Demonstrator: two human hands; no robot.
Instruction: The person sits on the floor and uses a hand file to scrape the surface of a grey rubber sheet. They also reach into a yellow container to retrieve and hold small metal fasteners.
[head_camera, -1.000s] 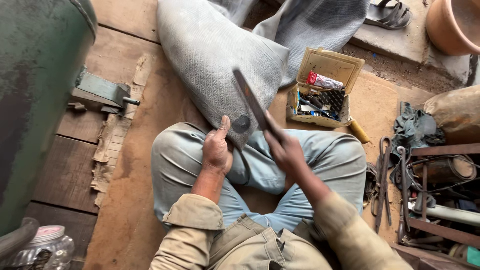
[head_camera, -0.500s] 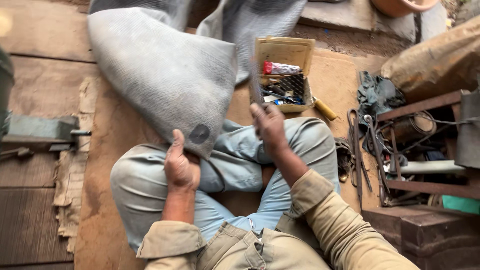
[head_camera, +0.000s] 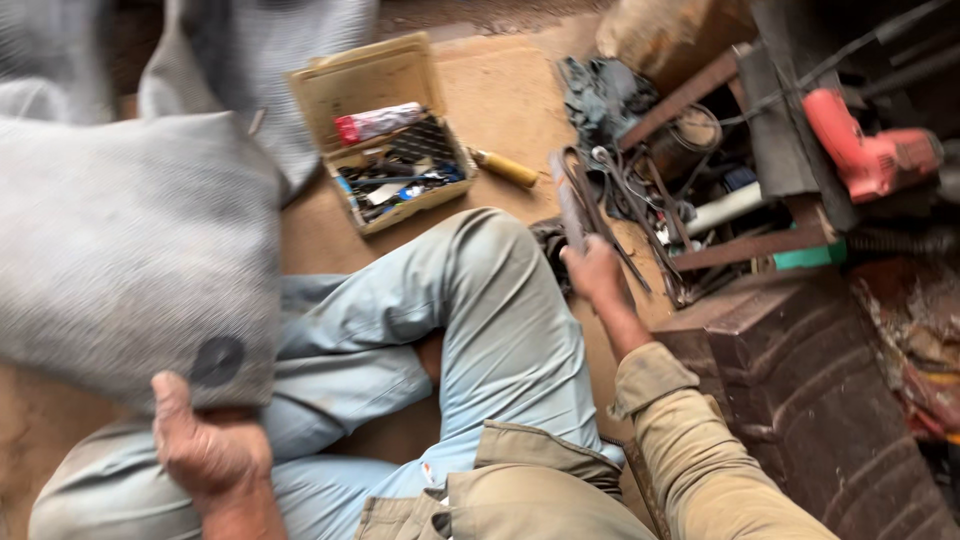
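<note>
Sack (head_camera: 130, 250) of grey woven cloth lies across the lap, its near edge pinched in my left hand (head_camera: 205, 450). Right hand (head_camera: 597, 272) is clenched around a flat metal blade (head_camera: 570, 212), held out over the floor's right side, well apart from the sack. I judge cutting not in hand at this moment; sack looks whole. Open tool case (head_camera: 385, 130) sits beyond the knees; scrap metal heap (head_camera: 680, 190) and red power drill (head_camera: 865, 150) crowd the right edge.
</note>
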